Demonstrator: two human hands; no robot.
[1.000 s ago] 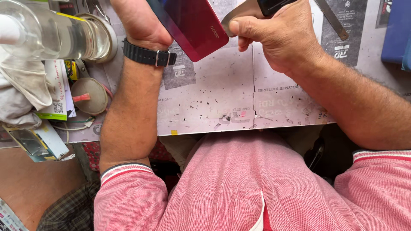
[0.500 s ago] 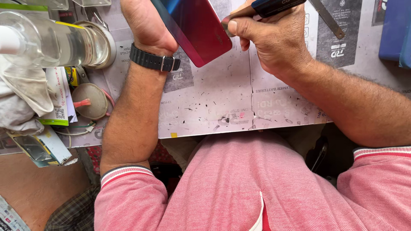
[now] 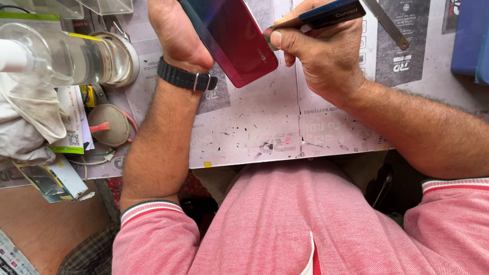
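Left hand [image 3: 175, 30] wrapped around the far end of a red phone [image 3: 232, 40], fingers hidden behind it, so exact grip not readable; holding it tilted, glossy back up, near corner pointing down toward the paper-covered worktop [image 3: 254, 137]. Black watch strap [image 3: 186, 77] on that wrist.

Right hand [image 3: 321, 56] closed on a thin blue-and-black tool [image 3: 321, 15], thumb pressed along its shaft, fingers curled under. Tool tip touching the phone's right edge, just beside the thumb tip.

Phone between both hands, raised off the worktop at the top of the view, upper part cut off by the frame.

Left of the forearm: clear glass bottle [image 3: 61, 56] lying on its side, white cloth [image 3: 23, 127] below it, small round tin [image 3: 108, 125] beside that. Metal tweezers [image 3: 387, 23] on the paper past the right hand.
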